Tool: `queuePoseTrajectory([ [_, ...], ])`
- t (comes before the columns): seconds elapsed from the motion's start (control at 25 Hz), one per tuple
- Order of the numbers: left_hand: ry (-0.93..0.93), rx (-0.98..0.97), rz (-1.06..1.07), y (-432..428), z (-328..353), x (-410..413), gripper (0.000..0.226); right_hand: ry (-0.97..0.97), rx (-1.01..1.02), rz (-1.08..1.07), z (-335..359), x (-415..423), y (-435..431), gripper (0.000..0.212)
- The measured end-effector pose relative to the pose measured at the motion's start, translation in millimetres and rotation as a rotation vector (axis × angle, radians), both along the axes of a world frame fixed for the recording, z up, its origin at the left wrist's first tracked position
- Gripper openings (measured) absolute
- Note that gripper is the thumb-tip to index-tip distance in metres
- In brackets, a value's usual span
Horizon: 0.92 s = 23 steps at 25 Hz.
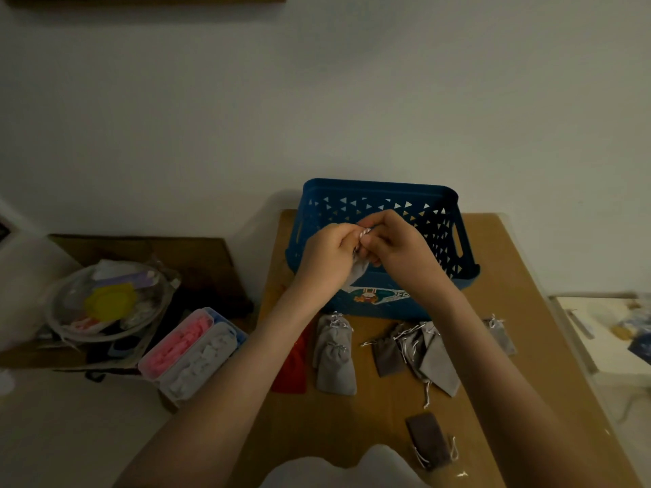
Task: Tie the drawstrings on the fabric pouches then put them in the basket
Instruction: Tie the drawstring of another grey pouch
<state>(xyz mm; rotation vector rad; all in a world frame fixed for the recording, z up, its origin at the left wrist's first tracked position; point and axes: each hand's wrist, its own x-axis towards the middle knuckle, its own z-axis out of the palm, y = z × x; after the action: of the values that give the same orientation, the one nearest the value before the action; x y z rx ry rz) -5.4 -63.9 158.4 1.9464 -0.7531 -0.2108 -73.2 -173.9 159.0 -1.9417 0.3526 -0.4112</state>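
Dark pouch (428, 440) lies at the worktop's (510, 304) near edge. Left grip (329, 257) and right grip (394, 251) pinch the drawstring (365, 234) of a grey pouch (358, 272) before the basket's (380, 191) near wall. Recommend: draw knot snug before release.

The blue basket (384, 301) stands at the far end of the desk (352, 424), its top open. The left hand (327, 255) and right hand (398, 248) grip the held pouch (357, 274) above its near wall. In front lie a red pouch (294, 368), a gray stack (334, 357), a spread cluster (422, 350) and a lone pouch (498, 332). Bare desk runs between stack and cluster and across the near middle, left of a dark pouch (431, 440).
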Motion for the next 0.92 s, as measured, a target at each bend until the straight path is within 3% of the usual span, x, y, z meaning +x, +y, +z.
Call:
queuePoseTrajectory([
  [0.2, -0.188, 0.028, -0.048, 2.4, -2.0, -1.7, 0.024, -0.008, 0.019, -0.101, 1.6, 0.0, 2.4, 0.016],
  [0.32, -0.270, 0.004, -0.018, 2.2, -4.3, 2.7, 0.019, 0.026, -0.008, -0.118, 1.8, 0.4, 7.4, 0.005],
  [0.48, -0.260, 0.032, 0.028, 0.0, -8.9, 2.1, 0.024, 0.114, -0.005, -0.183, -0.7, 3.2, 14.1, 0.005],
  [0.64, -0.287, 0.029, 0.030, -0.2, -9.9, 5.2, 0.022, 0.072, 0.023, -0.253, -5.1, 2.8, 19.7, 0.004],
  [0.8, -0.261, 0.004, 0.067, 0.6, -6.8, 5.6, 0.026, 0.030, 0.036, -0.285, -6.6, 5.9, 22.7, 0.009],
  [0.92, -0.019, -0.021, 0.083, 0.7, -6.7, 8.6, 0.031, -0.062, -0.069, -0.240, -4.7, 4.2, 27.0, 0.013],
])
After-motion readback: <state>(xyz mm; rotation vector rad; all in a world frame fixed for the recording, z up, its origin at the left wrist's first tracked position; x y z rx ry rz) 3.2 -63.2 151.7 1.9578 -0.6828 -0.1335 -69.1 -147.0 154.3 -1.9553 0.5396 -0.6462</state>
